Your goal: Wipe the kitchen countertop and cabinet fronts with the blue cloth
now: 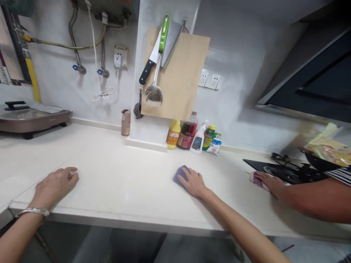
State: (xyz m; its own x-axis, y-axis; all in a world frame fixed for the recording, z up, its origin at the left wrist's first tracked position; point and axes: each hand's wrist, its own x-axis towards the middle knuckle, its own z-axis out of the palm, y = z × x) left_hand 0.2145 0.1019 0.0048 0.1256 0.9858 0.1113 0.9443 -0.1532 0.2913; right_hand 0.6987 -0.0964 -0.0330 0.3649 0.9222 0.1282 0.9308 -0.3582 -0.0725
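Sponge (pixel 178 177) on counter (pixel 115 182), held beneath right hand (pixel 194 182), fingers slightly spread; underside hidden. Left hand (pixel 55 184) half-curled on counter, contents cannot be told (pale patch near thumb, indistinct). Another person's hand (pixel 270 182) partly covers cloth (pixel 255 177); arm cropped.

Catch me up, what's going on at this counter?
The person's right hand is spread over a purple pad on the white counter. Their left hand rests near the front edge; whether it holds anything is unclear. To the right, another person's hand is on a patterned cloth beside the black cooktop. Bottles stand at the back, below a hanging board.
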